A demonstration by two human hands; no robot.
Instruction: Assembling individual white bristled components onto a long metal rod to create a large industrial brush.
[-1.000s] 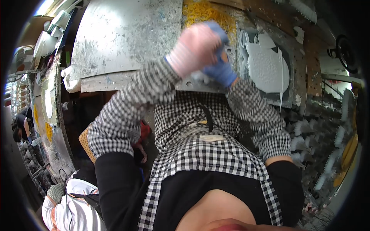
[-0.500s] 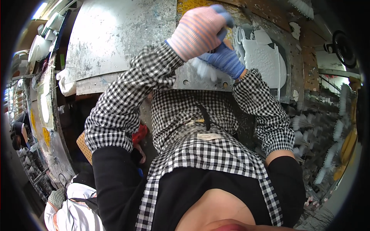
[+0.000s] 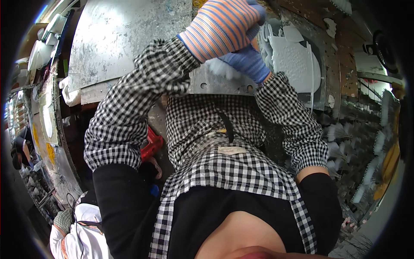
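Observation:
My left hand, in an orange-and-blue striped glove, is closed over the worktable with its fingers curled away from view. What it holds, if anything, is hidden. Just below it, my right hand in a blue glove is closed around a white feathery tuft, whose soft end sticks out to the left. The two hands meet or overlap. Right of them, thick white paste is spread on a dark board, with a pale scraper-like piece at its far edge.
A scuffed metal sheet covers the table's left part. Yellow bands lie at the far edge. Racks of whitish tufts stand on my right. A red object is below the table. Another person is at lower left.
Both hands stay together and have shifted slightly; my left hand is a little nearer the top of the view. The white tuft was blurred before and is a bit clearer now.

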